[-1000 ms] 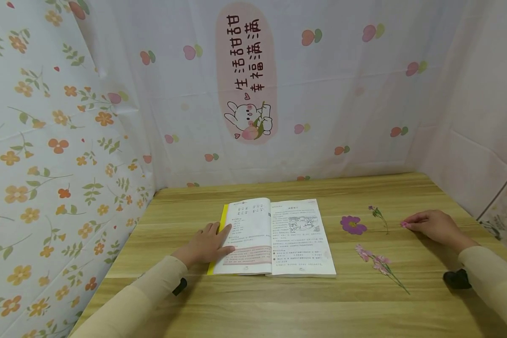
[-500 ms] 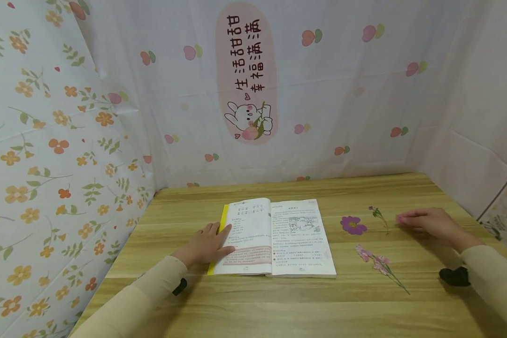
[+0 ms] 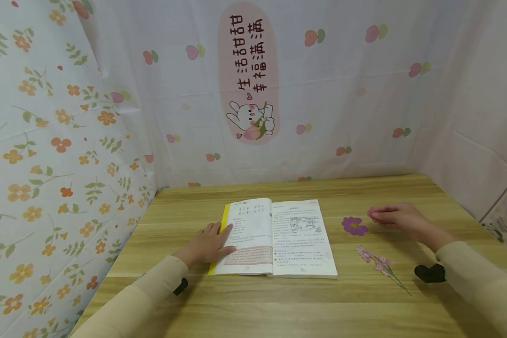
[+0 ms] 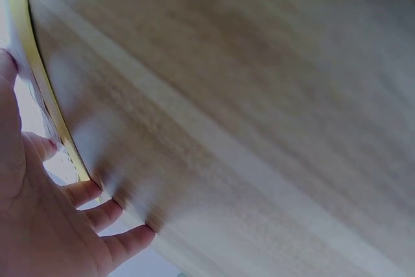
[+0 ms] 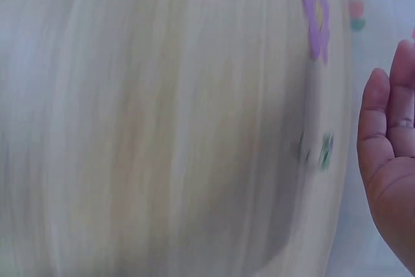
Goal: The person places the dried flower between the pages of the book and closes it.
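An open book point(image 3: 304, 239) with a yellow cover edge lies on the table. My left hand point(image 3: 209, 243) rests at its left edge, thumb and index finger on the page; in the left wrist view the other fingers point(image 4: 133, 241) reach down to the wood. My right hand point(image 3: 399, 219) is held over the table at the right, pinching a small pink flower point(image 3: 370, 213) between its fingertips. A purple flower point(image 3: 355, 226) with a yellow centre lies just left of it. Beneath this hand lies a small purple sprig point(image 5: 326, 152), hidden in the head view but showing in the right wrist view.
A pink flower stem point(image 3: 382, 266) lies on the wooden table point(image 3: 304, 310) between the book and my right forearm. Patterned cloth point(image 3: 342, 94) hangs behind the table, and a floral cloth point(image 3: 59, 164) hangs along the left.
My right hand has moved left with the small pink flower, from right of the purple sprig to over it. My left hand stays on the book.
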### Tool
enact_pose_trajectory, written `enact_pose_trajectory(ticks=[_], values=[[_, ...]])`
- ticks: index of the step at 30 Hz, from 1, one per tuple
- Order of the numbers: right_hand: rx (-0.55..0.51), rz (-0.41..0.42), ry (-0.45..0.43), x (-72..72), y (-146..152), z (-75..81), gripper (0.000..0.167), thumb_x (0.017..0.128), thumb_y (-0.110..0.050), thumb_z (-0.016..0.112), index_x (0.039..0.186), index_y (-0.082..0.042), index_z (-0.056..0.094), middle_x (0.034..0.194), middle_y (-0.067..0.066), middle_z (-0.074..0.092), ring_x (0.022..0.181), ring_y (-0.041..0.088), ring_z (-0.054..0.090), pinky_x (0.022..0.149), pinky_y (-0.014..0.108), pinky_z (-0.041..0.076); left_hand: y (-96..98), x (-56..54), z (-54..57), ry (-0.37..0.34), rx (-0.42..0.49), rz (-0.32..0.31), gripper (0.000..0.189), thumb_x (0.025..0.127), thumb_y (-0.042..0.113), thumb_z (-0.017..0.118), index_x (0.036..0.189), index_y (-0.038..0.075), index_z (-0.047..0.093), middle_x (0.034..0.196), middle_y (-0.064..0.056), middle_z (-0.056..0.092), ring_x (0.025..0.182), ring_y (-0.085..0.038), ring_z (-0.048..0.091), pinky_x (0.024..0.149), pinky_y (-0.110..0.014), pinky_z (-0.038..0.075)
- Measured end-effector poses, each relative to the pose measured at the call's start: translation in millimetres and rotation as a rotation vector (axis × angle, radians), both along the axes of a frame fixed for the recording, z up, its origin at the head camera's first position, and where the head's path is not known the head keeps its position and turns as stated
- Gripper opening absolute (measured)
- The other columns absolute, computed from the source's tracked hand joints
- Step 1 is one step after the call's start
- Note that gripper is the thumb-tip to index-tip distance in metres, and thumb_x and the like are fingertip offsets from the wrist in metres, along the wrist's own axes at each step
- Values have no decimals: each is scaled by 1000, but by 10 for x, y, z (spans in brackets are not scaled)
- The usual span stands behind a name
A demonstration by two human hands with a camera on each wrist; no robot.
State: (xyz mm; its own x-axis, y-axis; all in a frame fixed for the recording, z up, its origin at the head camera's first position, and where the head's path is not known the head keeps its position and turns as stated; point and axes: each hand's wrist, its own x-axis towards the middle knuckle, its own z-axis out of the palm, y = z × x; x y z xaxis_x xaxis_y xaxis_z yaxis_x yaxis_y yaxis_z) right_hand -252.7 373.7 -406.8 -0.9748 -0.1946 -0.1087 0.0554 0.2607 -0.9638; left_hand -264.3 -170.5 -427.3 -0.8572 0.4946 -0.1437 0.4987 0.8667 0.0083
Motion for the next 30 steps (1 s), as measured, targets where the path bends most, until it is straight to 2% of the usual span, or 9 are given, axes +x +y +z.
enact_pose_trajectory(ticks=[6, 10, 18, 30], values=[[15, 44, -6, 5, -312, 69, 42, 96, -19, 65, 125, 10, 56, 113, 6, 68, 103, 16, 65, 89, 33, 50, -6, -14, -32, 5, -21, 4, 79, 95, 63, 42, 155, 13, 26, 148, -23, 33, 133, -39, 35, 101, -54, 35], [14, 69, -24, 1, -536, 116, 48, 96, -21, 63, 130, 12, 51, 113, 4, 68, 104, 18, 65, 89, 33, 50, -2, -14, -25, 1, -14, 4, 79, 96, 62, 42, 155, 13, 27, 148, -23, 33, 133, -40, 34, 101, -55, 35], [-77, 103, -81, -66, -995, 112, 51, 94, -17, 66, 132, 12, 49, 114, 6, 67, 103, 19, 65, 90, 38, 49, -4, -24, -30, 7, -20, 0, 79, 96, 62, 42, 155, 12, 26, 147, -24, 33, 133, -40, 34, 100, -55, 36], [-134, 199, -126, -171, -1592, 63, 29, 93, -12, 67, 115, 4, 61, 104, 7, 68, 93, 19, 65, 82, 33, 53, 1, -27, -30, 0, -21, 8, 78, 96, 61, 42, 155, 12, 26, 148, -24, 32, 134, -40, 33, 101, -56, 35]])
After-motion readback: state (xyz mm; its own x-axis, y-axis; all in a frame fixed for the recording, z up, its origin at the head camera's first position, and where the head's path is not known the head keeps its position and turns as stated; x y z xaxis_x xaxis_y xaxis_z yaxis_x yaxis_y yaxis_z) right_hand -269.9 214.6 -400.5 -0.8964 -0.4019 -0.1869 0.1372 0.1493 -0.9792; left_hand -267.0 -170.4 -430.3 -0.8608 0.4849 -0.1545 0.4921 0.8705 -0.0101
